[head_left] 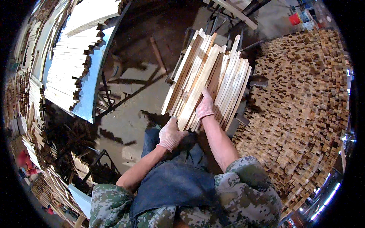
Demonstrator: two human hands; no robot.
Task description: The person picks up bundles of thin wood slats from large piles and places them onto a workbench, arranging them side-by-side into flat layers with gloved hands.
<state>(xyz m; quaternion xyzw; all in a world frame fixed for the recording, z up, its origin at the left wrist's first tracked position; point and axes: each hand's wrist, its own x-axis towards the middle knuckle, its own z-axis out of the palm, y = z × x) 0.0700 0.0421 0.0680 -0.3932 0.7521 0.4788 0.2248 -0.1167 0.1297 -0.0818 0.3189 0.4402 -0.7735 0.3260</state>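
Note:
In front of me a stack of pale wooden strips (234,81) lies side by side on a dark metal stand, their ends uneven. One wider wooden strip (197,97) rests on top, tilted toward me. My right hand (205,105), in a pinkish knit glove, grips its right edge about midway, with the fingertips partly hidden. At the strip's near end is my left hand (172,135), gloved the same way and curled against the end, its thumb up and some fingers hidden beneath.
A blue-topped table (86,108) on the left bears many pale strips (68,72). On the right rises a large pile of stacked wood pieces (292,114), ends showing. A red bucket (294,19) stands at the far right. Metal legs and scraps lie on the left floor.

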